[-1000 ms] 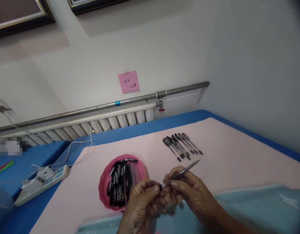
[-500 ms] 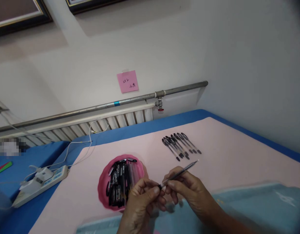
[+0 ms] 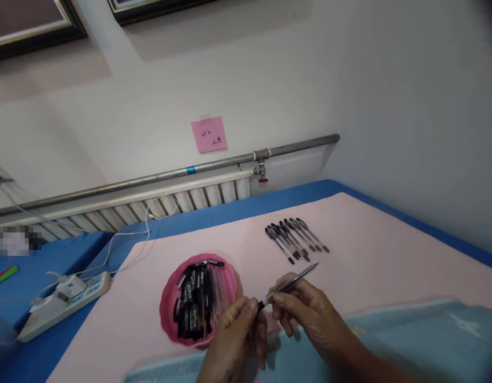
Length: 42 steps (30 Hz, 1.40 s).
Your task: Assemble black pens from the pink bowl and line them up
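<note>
My right hand (image 3: 304, 306) pinches the clear barrel of a gel pen (image 3: 302, 275), whose bare tip points up and to the right. At the pen's lower left end, my left hand (image 3: 238, 327) grips a small black end plug (image 3: 262, 305) between thumb and forefinger. The plug meets the barrel's end; how far it sits in cannot be made out. Left of my hands stands a pink bowl (image 3: 163, 314) filled with black pen caps (image 3: 194, 306) and clear tubes (image 3: 219, 287). Beyond my right hand, several capped pens (image 3: 292, 236) lie side by side.
A pink sheet (image 3: 369, 250) covers much of the blue table (image 3: 310, 189). Along the near edge lies a light-blue cloth (image 3: 409, 330). A power strip (image 3: 86, 295) with plugs and white cables is at the left. A radiator (image 3: 198, 197) and pipe run along the wall.
The pen has shifted slightly down and left, its tip now lower. My left thumb has moved up onto the black end, and the other left fingers hang lower.
</note>
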Tool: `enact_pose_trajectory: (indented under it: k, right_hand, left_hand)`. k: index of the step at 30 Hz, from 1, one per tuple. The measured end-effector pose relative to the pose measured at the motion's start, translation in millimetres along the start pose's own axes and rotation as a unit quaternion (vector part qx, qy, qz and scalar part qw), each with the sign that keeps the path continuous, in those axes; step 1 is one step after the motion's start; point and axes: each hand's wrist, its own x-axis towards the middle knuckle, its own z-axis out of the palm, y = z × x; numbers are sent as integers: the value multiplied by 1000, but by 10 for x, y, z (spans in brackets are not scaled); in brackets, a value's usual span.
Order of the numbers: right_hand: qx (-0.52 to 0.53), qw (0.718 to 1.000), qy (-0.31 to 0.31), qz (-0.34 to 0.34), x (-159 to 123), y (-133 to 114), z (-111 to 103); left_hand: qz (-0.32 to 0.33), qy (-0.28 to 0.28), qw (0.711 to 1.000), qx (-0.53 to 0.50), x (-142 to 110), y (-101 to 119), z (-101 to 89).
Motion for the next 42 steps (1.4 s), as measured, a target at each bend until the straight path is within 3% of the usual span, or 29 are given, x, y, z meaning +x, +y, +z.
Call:
enact_pose_trajectory:
  k: [4,10,16,23,29,34,37,42]
  right_hand:
    - [3,1000,2,8,7,-4,-2]
    - [-3,1000,-4,12,16,21,-14]
    - [-9,1000,-2,26,27,51,-28]
    - [-12,999,-2,33,11,9,-1]
    - [13,999,-14,48,24,25,-22]
    - [6,999,-21,45,15,40,-23]
    - [17,998,-26,49,15,36,-20]
    - [33,997,-14,72,28,-16,4]
  left_hand:
    - [53,20,998,-10,4,34,-2]
    - [-11,2,1000,-19,1,23,24]
    - [56,24,998,-7,-3,28,-1]
    - [-30,-32,999,-11,-10,26,14]
    - [65,-7,996,61,8,19,-27]
    - [-2,-39,999,30,1,22,2]
    - [-6,-45,998,53,-11,14,4]
    - [58,-23,984,167,-36,29,-11]
